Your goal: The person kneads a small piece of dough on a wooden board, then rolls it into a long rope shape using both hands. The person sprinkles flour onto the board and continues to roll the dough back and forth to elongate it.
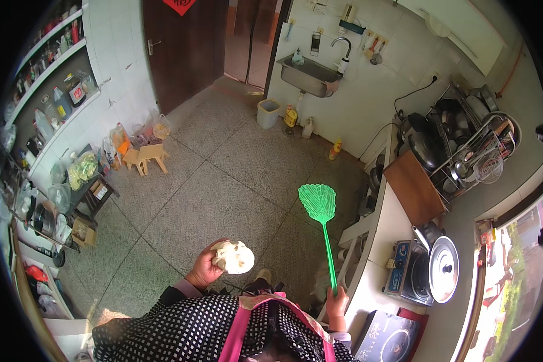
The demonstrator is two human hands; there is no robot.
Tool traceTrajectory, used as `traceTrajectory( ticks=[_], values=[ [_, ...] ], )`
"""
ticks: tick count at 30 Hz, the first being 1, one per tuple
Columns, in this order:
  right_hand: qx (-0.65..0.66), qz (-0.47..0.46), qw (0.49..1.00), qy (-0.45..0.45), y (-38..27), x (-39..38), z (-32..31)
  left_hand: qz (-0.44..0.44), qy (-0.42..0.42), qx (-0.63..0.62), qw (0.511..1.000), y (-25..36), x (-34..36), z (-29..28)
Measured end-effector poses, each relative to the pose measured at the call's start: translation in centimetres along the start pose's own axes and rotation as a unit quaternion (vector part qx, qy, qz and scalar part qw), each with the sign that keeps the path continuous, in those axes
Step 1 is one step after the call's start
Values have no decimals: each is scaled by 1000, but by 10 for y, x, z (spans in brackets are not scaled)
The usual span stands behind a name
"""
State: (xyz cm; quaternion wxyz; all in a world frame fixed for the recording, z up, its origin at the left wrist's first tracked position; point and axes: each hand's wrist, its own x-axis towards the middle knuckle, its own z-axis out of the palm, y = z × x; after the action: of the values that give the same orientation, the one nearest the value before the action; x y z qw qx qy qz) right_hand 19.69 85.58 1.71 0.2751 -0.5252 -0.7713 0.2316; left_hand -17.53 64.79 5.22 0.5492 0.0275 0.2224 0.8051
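A pale, rounded piece of food with a torn, uneven top, looking like a steamed bun (233, 257), rests in the grip of my left hand (205, 265). The fingers curl round its left side, in front of my body. My right hand (336, 301) is closed round the lower handle of a bright green fly swatter (318, 203). The swatter stands out away from me, its flat mesh head at the far end over the floor. That hand is beside the counter (374, 259) on my right.
Along the right are a gas stove (407, 271) with a lidded pan (443, 269), an induction cooker (387, 341) and a dish rack (464, 145). A sink (311, 76) and a bin (268, 113) stand at the far wall. A wooden stool (145, 158) and loaded shelves (48, 60) line the left.
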Motion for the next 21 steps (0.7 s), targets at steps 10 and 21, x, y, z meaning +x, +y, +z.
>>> traceTrajectory(
  ticks=[10,21],
  values=[
    [-27,-4,1000,-5,3,159,25,99,-41,16,994,16,111,35],
    [-226,220,933,171,113,120,20,62,28,243,968,69,197,37]
  ],
)
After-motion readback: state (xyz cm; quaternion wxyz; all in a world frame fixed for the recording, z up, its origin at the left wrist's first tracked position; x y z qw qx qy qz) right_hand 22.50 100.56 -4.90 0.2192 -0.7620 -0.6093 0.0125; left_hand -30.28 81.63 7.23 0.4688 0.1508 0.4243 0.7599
